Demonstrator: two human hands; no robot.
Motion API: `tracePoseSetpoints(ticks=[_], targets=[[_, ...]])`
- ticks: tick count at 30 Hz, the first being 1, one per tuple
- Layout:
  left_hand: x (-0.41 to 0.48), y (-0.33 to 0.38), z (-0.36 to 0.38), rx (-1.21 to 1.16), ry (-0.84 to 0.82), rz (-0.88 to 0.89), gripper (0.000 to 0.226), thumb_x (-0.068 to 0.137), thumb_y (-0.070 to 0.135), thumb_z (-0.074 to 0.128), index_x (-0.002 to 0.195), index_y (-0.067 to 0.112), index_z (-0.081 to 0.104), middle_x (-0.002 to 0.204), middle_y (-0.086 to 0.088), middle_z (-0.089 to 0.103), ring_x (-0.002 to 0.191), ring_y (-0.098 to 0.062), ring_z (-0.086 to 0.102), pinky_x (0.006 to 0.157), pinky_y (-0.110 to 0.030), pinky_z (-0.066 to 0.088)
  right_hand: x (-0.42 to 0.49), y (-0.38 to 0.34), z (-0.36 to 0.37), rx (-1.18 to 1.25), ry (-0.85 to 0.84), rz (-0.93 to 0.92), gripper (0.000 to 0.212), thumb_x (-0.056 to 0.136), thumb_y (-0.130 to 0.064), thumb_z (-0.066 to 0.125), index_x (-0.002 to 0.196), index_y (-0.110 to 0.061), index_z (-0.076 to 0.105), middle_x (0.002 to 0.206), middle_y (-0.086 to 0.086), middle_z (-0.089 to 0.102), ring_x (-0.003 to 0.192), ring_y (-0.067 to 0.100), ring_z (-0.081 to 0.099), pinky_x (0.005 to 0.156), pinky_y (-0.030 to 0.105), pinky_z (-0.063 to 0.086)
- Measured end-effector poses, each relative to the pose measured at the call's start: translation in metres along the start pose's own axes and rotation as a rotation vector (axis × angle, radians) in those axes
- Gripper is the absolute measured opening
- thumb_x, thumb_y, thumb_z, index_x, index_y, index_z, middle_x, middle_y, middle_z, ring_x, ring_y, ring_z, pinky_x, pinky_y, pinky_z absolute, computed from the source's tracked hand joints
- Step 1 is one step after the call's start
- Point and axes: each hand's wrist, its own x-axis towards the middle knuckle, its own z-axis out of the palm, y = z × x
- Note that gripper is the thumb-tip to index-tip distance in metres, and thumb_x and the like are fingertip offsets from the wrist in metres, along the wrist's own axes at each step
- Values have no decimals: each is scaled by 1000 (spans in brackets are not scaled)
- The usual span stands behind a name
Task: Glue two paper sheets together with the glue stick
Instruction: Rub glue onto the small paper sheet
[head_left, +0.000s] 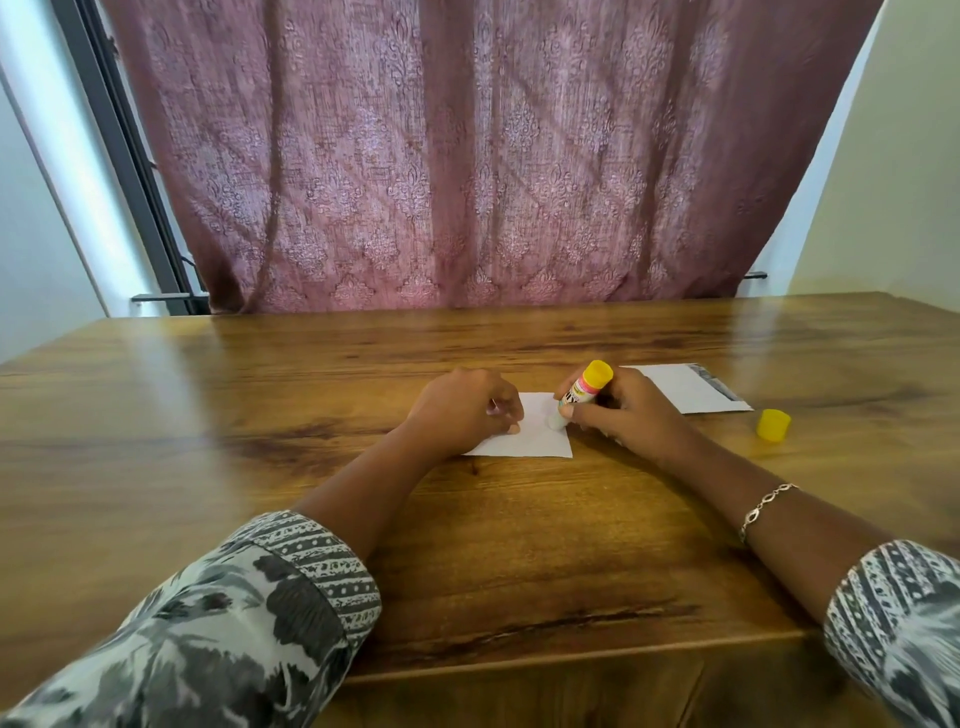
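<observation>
Two paper sheets, one glue stick, one loose cap (773, 425) on the desk (208, 415)! Right grip (628, 410) is wrapped round the tilted glue stick (582, 392), tip down on the near sheet (540, 441); left grip (462, 410) presses fingertips on it; second sheet (675, 389) lies just beyond the right grip

Right hand (618, 410) presses glue stick (579, 395) onto paper sheet (540, 441).
</observation>
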Motion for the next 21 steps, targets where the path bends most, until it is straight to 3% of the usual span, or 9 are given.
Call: tracePoseSetpoints(ticks=[5, 14, 21], targets=[[-1, -2, 1, -18, 17, -16, 18, 81, 25, 65, 98, 22, 69, 107, 1, 66, 99, -17, 60, 83, -36, 50, -8, -3, -2, 87, -42, -29, 12, 81, -15, 64, 82, -27, 63, 78, -7, 65, 63, -1, 57, 57, 11, 41], [0, -3, 3, -44, 23, -2, 19, 82, 24, 65, 100, 19, 69, 111, 1, 66, 105, -18, 56, 90, -39, 47, -15, -7, -4, 146, -111, -51, 8, 79, -11, 65, 84, -18, 64, 84, -2, 66, 65, 5, 57, 58, 16, 45], [2, -10, 5, -144, 40, 62, 19, 82, 8, 63, 97, 16, 72, 111, -3, 66, 106, -21, 57, 93, -31, 43, -12, -8, -9, 314, -36, -27, 11, 69, -21, 60, 78, -16, 64, 45, -5, 56, 40, 5, 45, 38, 12, 34]])
